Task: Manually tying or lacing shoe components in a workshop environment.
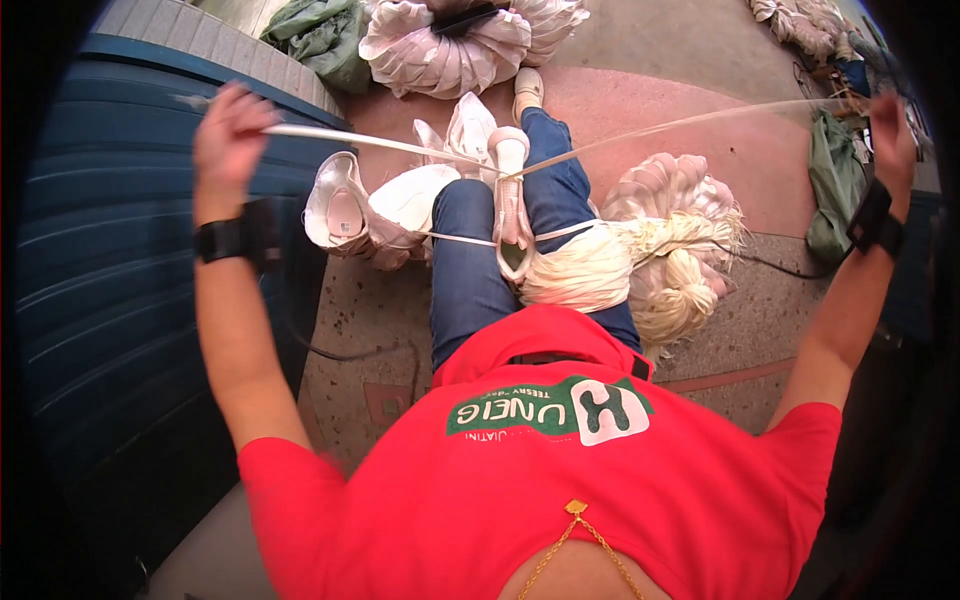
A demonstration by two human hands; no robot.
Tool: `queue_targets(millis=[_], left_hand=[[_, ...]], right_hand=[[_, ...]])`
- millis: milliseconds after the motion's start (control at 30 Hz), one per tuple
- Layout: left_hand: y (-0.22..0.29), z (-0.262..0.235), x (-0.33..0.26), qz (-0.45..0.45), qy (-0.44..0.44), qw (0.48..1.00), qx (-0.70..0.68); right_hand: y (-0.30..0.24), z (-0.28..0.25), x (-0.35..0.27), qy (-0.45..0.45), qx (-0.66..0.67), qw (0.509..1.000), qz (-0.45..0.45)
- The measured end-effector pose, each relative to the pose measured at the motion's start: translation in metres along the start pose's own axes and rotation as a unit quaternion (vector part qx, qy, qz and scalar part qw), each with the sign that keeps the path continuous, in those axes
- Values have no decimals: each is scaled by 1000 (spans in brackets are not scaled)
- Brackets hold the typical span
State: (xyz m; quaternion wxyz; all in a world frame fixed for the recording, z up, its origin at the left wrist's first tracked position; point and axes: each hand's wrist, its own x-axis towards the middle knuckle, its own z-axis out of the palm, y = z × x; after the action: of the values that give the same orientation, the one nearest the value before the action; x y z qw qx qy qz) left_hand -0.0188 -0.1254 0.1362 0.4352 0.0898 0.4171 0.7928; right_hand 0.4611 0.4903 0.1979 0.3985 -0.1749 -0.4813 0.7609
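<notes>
We saw the left hand (228, 128) raised high and out to the left, its fingers closed around a pale cord (370, 142) that ran down from it toward a white shoe (508, 185). The right hand (893, 122) was raised far out to the right, near the picture's dark rim. The other end of the cord reached up to it, and the hand looked closed on it, though the blur there kept us from being sure. The two stretches of cord met at the shoe, which sat between the knees on the blue jeans (465, 260), so the cord made a wide V with the shoe at its lowest point. Each wrist wore a black band (235, 238).

Just beside the right knee lay a thick bundle of cream fibre (585, 270), touching the leg, and past it a heap of looped pale strands (675, 235) on the floor (720, 140). To the left of the legs, more white shoes (370, 210) lay piled together, touching one another. Farther up the floor sat a round stack of pale folded pieces (445, 50), with a green cloth (325, 35) just beside it. Another green cloth (835, 180) lay near the right forearm. A blue ribbed wall (110, 250) stood along the left side. Below, we saw a red shirt (560, 480).
</notes>
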Motion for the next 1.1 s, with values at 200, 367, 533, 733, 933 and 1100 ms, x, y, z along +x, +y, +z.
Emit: queue_targets(millis=[200,367,533,733,933,1100], left_hand=[[60,-115,-81,81,394,915,28],[-95,-104,-30,-154,336,928,47],[-250,-15,-5,-240,112,933,243],[-287,28,-4,-218,38,879,422],[-295,11,-8,-153,123,886,420],[-311,1,3,-83,118,800,583]], right_hand=[[146,-113,-62,118,-155,976,98],[322,72,-158,-133,-453,857,205],[384,186,-216,-342,-518,769,153],[408,204,-210,-299,-660,669,164],[410,207,-202,-300,-496,759,298],[413,208,-201,-318,-518,736,299]])
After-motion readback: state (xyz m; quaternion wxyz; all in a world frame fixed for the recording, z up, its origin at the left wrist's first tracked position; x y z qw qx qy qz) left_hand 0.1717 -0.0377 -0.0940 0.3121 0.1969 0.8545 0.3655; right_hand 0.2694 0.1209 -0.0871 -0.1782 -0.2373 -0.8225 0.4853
